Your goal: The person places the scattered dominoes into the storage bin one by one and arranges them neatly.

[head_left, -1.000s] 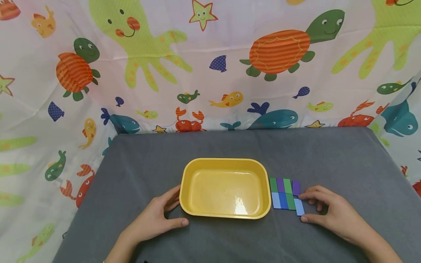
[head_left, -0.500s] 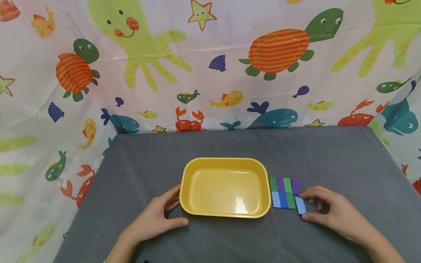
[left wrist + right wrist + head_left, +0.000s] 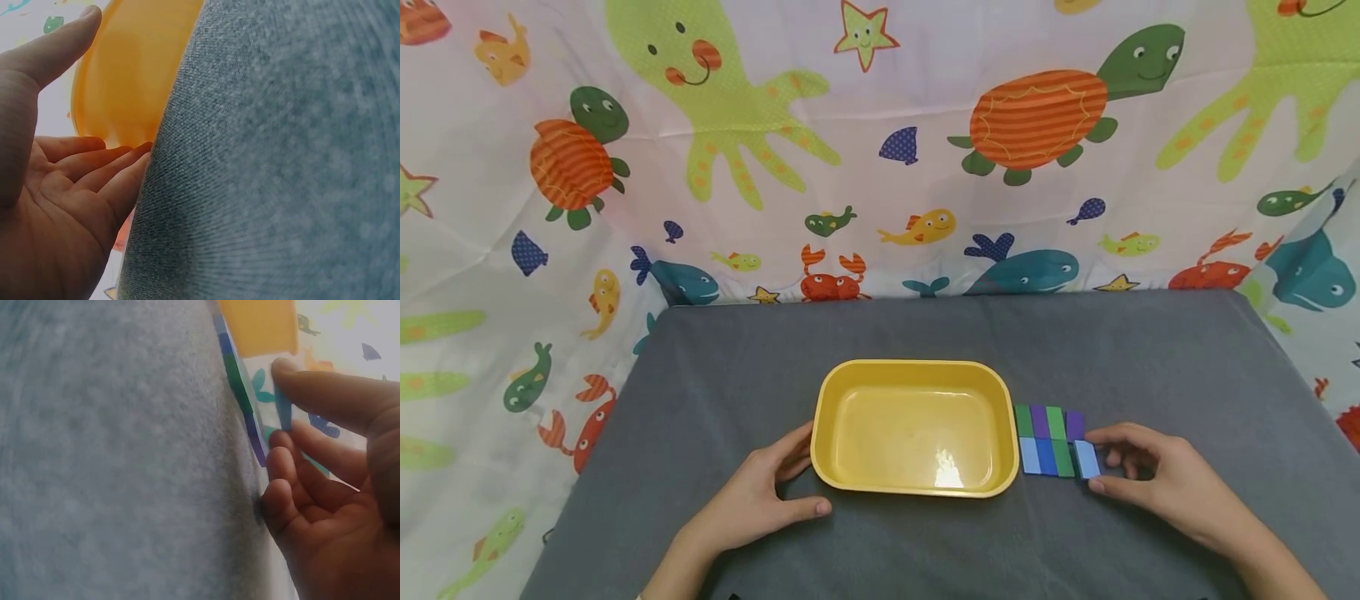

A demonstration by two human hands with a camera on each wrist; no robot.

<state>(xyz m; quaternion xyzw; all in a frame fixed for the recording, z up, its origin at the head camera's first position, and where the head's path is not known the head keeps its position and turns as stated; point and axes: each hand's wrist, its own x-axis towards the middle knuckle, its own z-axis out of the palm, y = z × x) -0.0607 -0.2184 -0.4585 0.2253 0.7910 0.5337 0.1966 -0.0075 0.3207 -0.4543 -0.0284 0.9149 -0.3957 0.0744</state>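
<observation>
My right hand (image 3: 1165,483) pinches a light blue tile (image 3: 1087,460) between thumb and index finger. In the right wrist view the held tile (image 3: 284,407) stands raised off the cloth, clear of the flat tiles. Several flat tiles in green, purple and blue lie in two rows beside it, among them a dark green tile (image 3: 1063,458) and a purple tile (image 3: 1075,426). At the left end of a yellow tray (image 3: 880,433), my left hand (image 3: 748,504) touches the outer wall with extended fingers. Its thumb is held apart, in front of the tray.
A grey cloth (image 3: 925,550) covers the table. The tile rows sit against the tray's right side. Behind and at the sides hangs a white curtain (image 3: 917,183) printed with sea animals.
The light blue tile, earlier at a slant below the purple one, has been lifted and shifted slightly away from me by my right hand. My left hand and the tray stay put.
</observation>
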